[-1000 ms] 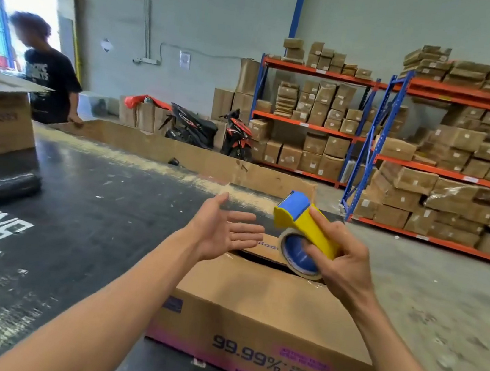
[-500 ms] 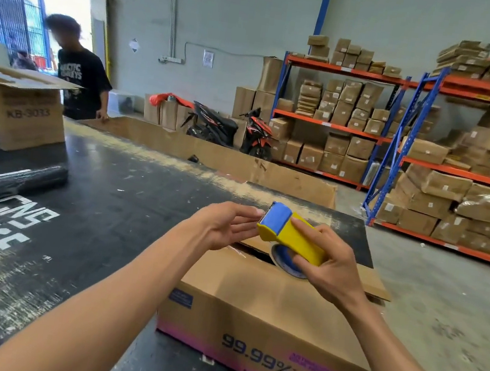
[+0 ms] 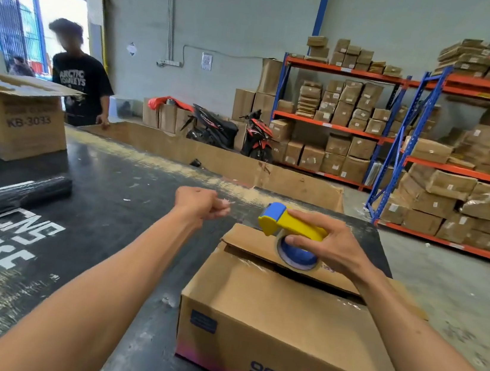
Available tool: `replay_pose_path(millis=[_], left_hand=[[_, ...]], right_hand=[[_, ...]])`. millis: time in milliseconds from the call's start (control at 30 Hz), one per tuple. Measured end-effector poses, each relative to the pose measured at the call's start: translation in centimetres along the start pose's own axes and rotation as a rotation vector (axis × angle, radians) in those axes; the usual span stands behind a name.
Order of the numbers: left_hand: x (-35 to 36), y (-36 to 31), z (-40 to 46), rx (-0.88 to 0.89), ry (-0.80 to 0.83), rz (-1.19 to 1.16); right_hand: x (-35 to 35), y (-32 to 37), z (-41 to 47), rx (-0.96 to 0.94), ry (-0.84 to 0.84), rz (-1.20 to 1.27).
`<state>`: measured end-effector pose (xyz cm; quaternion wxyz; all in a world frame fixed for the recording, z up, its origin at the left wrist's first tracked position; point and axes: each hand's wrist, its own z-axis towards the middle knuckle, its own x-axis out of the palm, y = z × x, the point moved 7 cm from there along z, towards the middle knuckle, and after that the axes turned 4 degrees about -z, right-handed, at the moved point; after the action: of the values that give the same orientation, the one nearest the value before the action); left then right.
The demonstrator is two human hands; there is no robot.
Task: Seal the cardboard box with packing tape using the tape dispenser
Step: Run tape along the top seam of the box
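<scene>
A cardboard box (image 3: pixel 283 311) printed "99.99% RATE" sits at the near right corner of the black table (image 3: pixel 104 204). Its near flap lies flat, while the far flap (image 3: pixel 248 242) is slightly raised, leaving a dark gap between them. My right hand (image 3: pixel 334 253) grips a yellow and blue tape dispenser (image 3: pixel 297 225) just above that gap, with the tape roll (image 3: pixel 296 256) facing down. My left hand (image 3: pixel 200 204) hovers left of the dispenser beyond the box. Its fingers are pinched together on a small clear bit of tape end.
An open box marked KB-3033 (image 3: pixel 18 121) and a black wrapped roll (image 3: pixel 12 195) lie at the table's left. A long cardboard wall (image 3: pixel 240 166) lines the far edge. A person in a black T-shirt (image 3: pixel 79 82) stands behind it. Racks of parcels (image 3: pixel 457 169) and motorbikes (image 3: pixel 229 130) fill the background.
My left hand went from open to touching the dispenser's blue front, then drew away to the left with its fingers pinched. My right hand lowered the dispenser toward the box flaps.
</scene>
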<state>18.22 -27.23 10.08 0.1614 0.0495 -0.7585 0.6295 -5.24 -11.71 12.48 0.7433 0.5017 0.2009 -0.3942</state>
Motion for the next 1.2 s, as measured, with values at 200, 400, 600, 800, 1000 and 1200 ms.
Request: replay_pose_path(millis=[200, 400, 600, 800, 1000, 1200], left_hand=[[-2.2, 5.7, 2.1, -0.032, -0.056, 0.05], [-4.4, 8.6, 3.4, -0.016, -0.082, 0.179], [-4.6, 9.4, 4.2, 0.032, -0.075, 0.31], [-4.8, 10.7, 4.9, 0.082, -0.034, 0.433], [-3.5, 9.2, 3.2, 0.396, 0.035, 0.802], [-4.4, 9.2, 4.0, 0.252, 0.187, 1.075]], right_hand=[[3.5, -2.5, 1.3, 0.032, 0.16, -0.152], [6.3, -1.3, 3.5, -0.005, 0.347, -0.492], [6.7, -0.9, 4.2, -0.034, 0.38, -0.586], [7.0, -1.2, 4.6, -0.054, 0.41, -0.616], [6.8, -1.1, 4.5, -0.065, 0.407, -0.629], [7.0, -1.3, 4.4, -0.069, 0.408, -0.626]])
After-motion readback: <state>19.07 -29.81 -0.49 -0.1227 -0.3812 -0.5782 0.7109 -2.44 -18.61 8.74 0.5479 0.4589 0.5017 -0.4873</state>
